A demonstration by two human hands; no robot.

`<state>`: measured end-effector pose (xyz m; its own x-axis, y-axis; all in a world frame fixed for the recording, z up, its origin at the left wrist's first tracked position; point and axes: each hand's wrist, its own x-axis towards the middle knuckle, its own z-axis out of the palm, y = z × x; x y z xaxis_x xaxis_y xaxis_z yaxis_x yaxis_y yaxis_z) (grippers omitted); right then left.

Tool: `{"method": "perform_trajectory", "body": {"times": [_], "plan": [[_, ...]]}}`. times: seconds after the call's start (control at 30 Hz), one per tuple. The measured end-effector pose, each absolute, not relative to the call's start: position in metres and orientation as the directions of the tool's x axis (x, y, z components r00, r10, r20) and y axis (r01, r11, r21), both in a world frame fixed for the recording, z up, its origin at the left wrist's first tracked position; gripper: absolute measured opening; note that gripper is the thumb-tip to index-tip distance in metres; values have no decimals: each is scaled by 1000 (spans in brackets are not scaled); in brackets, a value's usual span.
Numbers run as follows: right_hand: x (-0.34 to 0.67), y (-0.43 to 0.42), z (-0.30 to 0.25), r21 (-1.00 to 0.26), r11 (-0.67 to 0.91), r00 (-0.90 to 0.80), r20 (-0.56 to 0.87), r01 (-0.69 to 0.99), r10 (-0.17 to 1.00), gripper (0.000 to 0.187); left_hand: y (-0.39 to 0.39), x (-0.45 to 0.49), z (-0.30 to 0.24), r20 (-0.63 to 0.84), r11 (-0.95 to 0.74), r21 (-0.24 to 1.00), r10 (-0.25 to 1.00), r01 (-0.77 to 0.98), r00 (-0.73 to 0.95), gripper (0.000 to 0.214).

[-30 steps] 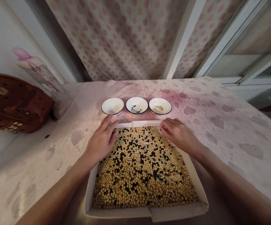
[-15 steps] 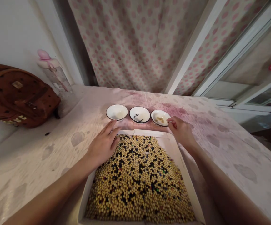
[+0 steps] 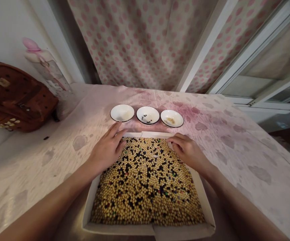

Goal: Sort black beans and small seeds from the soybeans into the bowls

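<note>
Stain-blotched cloth on the bench (image 3: 225, 140) is carrying a white cardboard tray (image 3: 148, 230) of soybeans mixed with black beans (image 3: 147, 180) near the front edge, with three white dishes (image 3: 122, 113) lying just beyond it. Left hand (image 3: 106, 150) is resting spread at the tray's far corner, right hand (image 3: 188, 152) is curving loosely over the beans, neither pinching; working with light fingertips is sparing the rim from spills
</note>
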<state>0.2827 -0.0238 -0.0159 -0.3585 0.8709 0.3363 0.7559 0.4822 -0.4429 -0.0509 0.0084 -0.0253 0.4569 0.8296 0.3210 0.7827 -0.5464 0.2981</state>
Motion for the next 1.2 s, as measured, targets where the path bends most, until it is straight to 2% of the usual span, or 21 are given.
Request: {"method": "perform_trajectory", "body": {"times": [0.13, 0.33, 0.67, 0.83, 1.0, 1.2], "plan": [[286, -22, -17, -407, 492, -384, 321, 769, 866, 32, 8, -51, -25, 314, -548, 288, 829, 785, 463, 40], [287, -24, -15, -285, 459, -370, 316, 841, 874, 29, 8, -51, -24, 306, -544, 288, 832, 788, 462, 40], [286, -22, -16, -86, 509, -481, 228, 856, 847, 25, 7, -51, -23, 300, -540, 288, 835, 791, 460, 41], [284, -24, -15, -34, 525, -508, 205, 851, 837, 26, 8, -51, -24, 304, -545, 283, 831, 789, 465, 41], [281, -28, -15, -58, 516, -496, 208, 854, 843, 24, 8, -51, -24, 306, -549, 273, 828, 790, 469, 41], [282, -27, -9, -271, 495, -429, 268, 826, 863, 18, 7, -50, -24, 308, -549, 282, 828, 787, 468, 41]]}}
